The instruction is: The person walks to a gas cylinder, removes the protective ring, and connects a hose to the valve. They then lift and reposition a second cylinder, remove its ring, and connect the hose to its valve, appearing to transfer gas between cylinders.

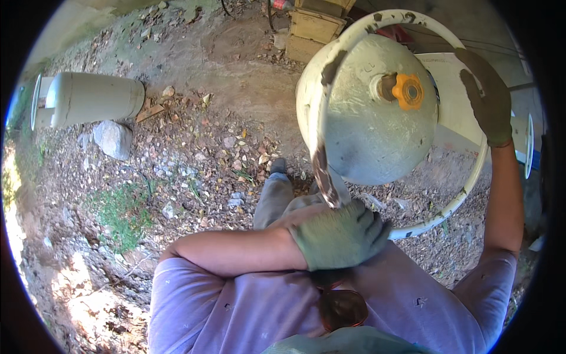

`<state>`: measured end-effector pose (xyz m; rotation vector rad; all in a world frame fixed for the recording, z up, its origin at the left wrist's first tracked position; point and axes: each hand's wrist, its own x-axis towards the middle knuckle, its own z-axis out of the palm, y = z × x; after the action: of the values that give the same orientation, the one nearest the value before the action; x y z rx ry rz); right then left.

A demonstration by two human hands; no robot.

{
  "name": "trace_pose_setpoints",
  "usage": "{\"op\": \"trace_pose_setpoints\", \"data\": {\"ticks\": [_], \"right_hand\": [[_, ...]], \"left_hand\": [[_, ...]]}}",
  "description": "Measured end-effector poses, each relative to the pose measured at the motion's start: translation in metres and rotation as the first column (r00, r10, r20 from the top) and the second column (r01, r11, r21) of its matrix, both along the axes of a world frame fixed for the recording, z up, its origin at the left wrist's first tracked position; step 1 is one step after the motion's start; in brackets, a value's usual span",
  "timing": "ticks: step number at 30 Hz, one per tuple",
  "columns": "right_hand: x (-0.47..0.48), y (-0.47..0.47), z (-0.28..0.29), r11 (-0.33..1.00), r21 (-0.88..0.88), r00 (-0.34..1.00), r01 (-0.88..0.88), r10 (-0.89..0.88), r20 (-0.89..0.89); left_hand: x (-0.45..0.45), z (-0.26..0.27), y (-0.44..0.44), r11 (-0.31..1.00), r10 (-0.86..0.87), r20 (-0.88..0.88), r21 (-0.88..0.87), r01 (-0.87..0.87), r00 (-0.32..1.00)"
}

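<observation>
A pale metal gas cylinder (380, 146) fills the upper right, its domed top towards me. An orange valve handwheel (409, 91) sits on the dome. The cylinder's ring-shaped collar (455, 205) is white, with chipped and rusty patches. Near my chest, my left hand (340, 236) in a green work glove has its fingers curled over the lower part of the ring. My right hand (488, 95), in a darker-looking glove, grips the ring's upper right side. Part of the ring is hidden under both gloves.
Another gas cylinder (97, 99) lies on its side at the left, near a grey rock (112, 139) and a brick piece (149, 113). Wooden boxes (316, 28) are stacked at the top. Dry leaves and stones cover the ground (212, 146). One more ring collar (529, 146) shows at the far right.
</observation>
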<state>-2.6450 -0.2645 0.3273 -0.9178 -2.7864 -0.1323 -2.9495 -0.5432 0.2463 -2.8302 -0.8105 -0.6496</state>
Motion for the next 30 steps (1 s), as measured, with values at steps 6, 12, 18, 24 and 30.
{"op": "trace_pose_setpoints", "data": {"ticks": [6,12,18,24,30], "right_hand": [[0.010,-0.011,-0.012,0.906,-0.221,0.864,0.361,-0.414,-0.287],[0.036,-0.020,-0.018,0.809,-0.325,0.811,0.490,-0.560,-0.170],[0.029,-0.055,-0.020,0.795,-0.471,0.774,0.382,-0.554,-0.307],[-0.041,-0.112,-0.007,0.819,-0.544,0.884,0.184,-0.380,-0.273],[-0.055,-0.207,-0.013,0.625,-0.759,0.787,0.184,-0.556,-0.267]], "left_hand": [[-0.040,-0.005,0.027,0.951,0.160,-0.137,-0.243,-0.190,0.977],[-0.008,-0.011,0.008,0.938,0.312,0.084,-0.187,-0.293,0.946],[0.022,-0.024,-0.067,0.913,0.387,0.120,-0.188,-0.362,0.914],[-0.032,-0.009,-0.107,0.857,0.460,0.018,-0.272,-0.438,0.888],[-0.048,-0.028,-0.186,0.773,0.513,-0.207,-0.309,-0.554,0.833]]}}
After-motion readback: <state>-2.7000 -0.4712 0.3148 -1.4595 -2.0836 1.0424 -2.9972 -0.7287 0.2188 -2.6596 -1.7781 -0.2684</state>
